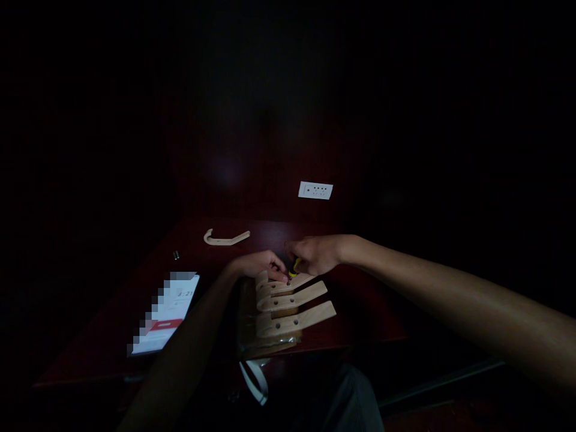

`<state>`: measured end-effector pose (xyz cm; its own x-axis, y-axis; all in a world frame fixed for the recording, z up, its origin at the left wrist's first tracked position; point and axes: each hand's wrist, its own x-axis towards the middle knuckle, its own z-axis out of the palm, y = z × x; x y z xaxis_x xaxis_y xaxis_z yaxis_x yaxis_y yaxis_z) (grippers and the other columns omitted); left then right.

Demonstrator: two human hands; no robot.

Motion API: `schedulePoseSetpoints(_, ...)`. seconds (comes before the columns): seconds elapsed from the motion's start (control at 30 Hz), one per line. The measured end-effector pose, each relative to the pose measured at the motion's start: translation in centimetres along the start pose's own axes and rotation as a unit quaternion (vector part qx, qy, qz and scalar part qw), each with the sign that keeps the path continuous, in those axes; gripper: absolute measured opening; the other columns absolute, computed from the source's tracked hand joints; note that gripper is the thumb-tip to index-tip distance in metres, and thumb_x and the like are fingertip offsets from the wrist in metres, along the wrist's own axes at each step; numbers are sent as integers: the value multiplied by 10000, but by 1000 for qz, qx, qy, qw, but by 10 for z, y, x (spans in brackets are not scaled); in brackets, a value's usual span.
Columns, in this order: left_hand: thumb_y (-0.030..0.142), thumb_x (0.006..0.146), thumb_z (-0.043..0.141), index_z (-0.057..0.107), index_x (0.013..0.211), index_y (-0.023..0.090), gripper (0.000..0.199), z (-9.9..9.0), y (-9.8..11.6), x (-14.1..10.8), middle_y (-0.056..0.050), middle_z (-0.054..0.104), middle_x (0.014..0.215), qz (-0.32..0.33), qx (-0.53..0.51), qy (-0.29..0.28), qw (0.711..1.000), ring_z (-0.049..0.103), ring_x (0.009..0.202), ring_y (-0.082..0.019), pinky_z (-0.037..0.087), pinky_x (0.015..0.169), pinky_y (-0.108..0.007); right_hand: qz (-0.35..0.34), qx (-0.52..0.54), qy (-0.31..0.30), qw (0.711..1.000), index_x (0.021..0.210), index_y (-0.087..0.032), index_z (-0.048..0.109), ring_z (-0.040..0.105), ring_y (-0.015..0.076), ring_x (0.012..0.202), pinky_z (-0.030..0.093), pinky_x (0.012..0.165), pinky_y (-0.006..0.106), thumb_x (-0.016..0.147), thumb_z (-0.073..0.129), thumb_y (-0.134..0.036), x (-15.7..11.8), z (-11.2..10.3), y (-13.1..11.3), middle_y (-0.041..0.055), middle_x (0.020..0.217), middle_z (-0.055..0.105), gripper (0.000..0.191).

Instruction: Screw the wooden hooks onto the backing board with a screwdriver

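Right hand (pixel 315 255), clamped on yellow-and-black tool (pixel 295 266), at the row's far wooden hook (pixel 302 281), lying crosswise; left hand (pixel 264 264) alongside, closure indeterminable.

Pretty dark indoor spot, home or office, can't tell which: reddish desk (pixel 108 324), socket plate (pixel 315 191) behind it, lit screen (pixel 167 313) on its left.

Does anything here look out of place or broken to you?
Mainly one thing: a loose hook lies alone toward the back of the table, while three hooks sit in a row nearer the front. A white strap also shows below the front edge. I see no spill or damage, though much is dark.
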<state>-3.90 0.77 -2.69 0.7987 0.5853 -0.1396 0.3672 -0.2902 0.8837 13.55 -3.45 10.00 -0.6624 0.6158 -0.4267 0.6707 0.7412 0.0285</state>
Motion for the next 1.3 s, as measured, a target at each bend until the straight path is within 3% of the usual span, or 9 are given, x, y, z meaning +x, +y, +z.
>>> schedulePoseSetpoints(0.23,422,691,701,682,832,119,335,0,-3,1,17,575,624,-19,-18,13,1000,433,535,-80,311,507,-208,65,-60,30,996,881,-88,664,606,239,795,417,647,316,862,458,-462,8,6,0,152,807,656,427)
schedulePoseSetpoints(0.37,425,706,689,692,888,125,351,0,-5,2,-9,630,695,-5,-22,1,1000,488,583,-97,344,549,-214,67,-37,20,997,1005,-77,630,611,234,805,425,624,296,818,516,-498,5,4,-3,151,881,655,474)
schedulePoseSetpoints(0.47,425,707,687,699,888,127,349,-1,-5,2,-19,646,730,11,-17,-5,1000,502,602,-103,352,559,-214,22,6,3,1000,1140,-89,546,609,185,758,410,549,240,757,617,-376,-1,1,-2,125,967,642,483)
schedulePoseSetpoints(0.63,423,706,684,694,822,117,327,-1,-3,1,-2,623,671,15,-8,2,1000,471,561,-90,341,539,-213,-4,-17,34,999,994,-95,609,581,160,674,379,538,246,848,500,-341,-2,3,4,104,837,644,306)
schedulePoseSetpoints(0.8,409,696,701,685,917,115,368,0,-7,3,-34,658,769,-2,-39,-1,999,533,632,-118,379,584,-228,50,-57,35,997,883,-87,659,594,197,702,388,577,285,869,442,-439,3,5,3,130,772,651,414)
schedulePoseSetpoints(0.9,412,713,689,683,934,118,368,0,-10,3,-46,666,805,6,-51,-9,999,545,648,-123,391,594,-233,70,-33,6,997,961,-83,644,602,200,713,398,566,282,852,457,-474,0,3,0,141,847,660,447)
schedulePoseSetpoints(1.03,415,713,686,697,861,117,333,0,-8,2,-25,645,705,5,-42,-3,999,511,586,-103,360,548,-218,8,12,18,1000,1135,-100,550,595,169,715,407,564,251,806,555,-356,-5,2,1,120,958,652,417)
schedulePoseSetpoints(1.13,402,706,692,697,845,117,318,-1,-7,2,-15,635,686,5,-28,5,1000,500,582,-100,351,545,-216,-21,-17,44,999,1010,-101,614,591,171,709,414,615,265,852,493,-311,-3,6,4,113,865,663,289)
schedulePoseSetpoints(1.3,420,703,690,686,906,117,364,-2,-10,3,-35,652,764,-7,-26,8,1000,528,633,-117,370,578,-225,63,-67,60,994,920,-90,656,605,250,819,421,641,319,876,423,-464,7,9,1,165,849,657,442)
